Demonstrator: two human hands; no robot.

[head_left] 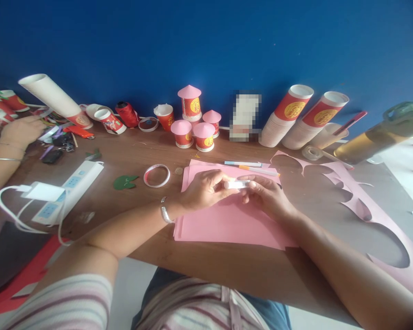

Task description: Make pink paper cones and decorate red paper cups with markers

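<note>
A small white cylinder, lying level, is pinched between my two hands; its exact kind is hard to make out. My left hand grips its left end between thumb and fingers, and a silver bangle circles that wrist. At the other end, the thumb and fingers of my right hand close on it. Below both hands lies a stack of pink paper. Two slim pens, a blue-and-white one and an orange-and-white one, rest along its far edge.
Behind stand red paper cups with pink cone tops, near leaning cup stacks. Cut pink paper spreads at right, below a bottle of yellowish liquid. Leftward are a white paper ring, a power strip and another person's hand.
</note>
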